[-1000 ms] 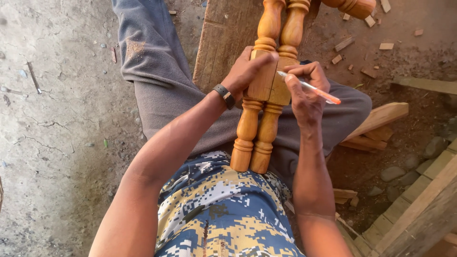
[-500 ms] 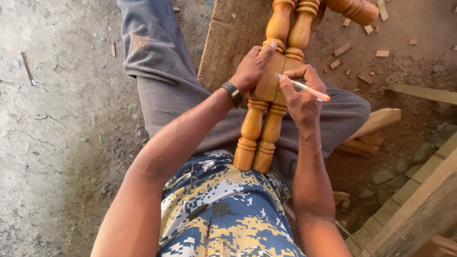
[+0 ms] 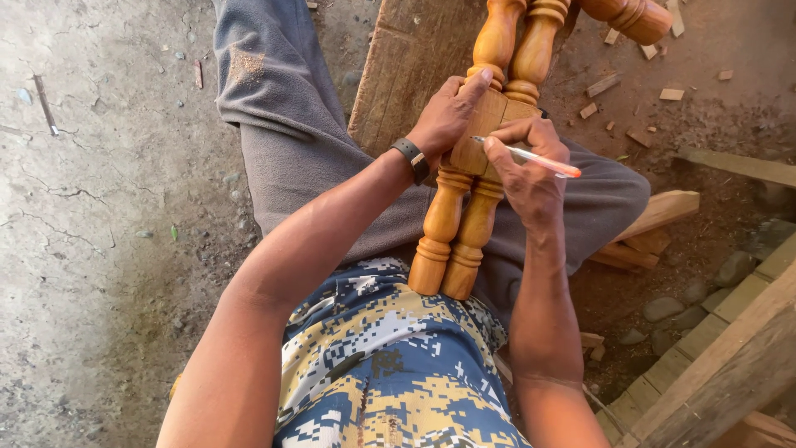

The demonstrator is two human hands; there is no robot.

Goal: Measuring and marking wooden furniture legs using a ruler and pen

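Closest to the camera is a patterned shirt (image 3: 390, 373) in blue, yellow and white, with grey trousers (image 3: 290, 141) beyond it. Two turned wooden legs (image 3: 473, 191) lie side by side along the lap, their near ends butted against the shirt and their far ends running over a wooden plank (image 3: 406, 58). The left hand (image 3: 448, 116), a dark wristband (image 3: 412, 159) at its wrist, lies flat on the square block of the legs with fingers pressed over the top. The right hand (image 3: 526, 170) pinches a white pen (image 3: 531, 156) with an orange end, its tip touching the block. Wood offcuts (image 3: 618, 83) litter the dirt floor (image 3: 99, 207) further off.
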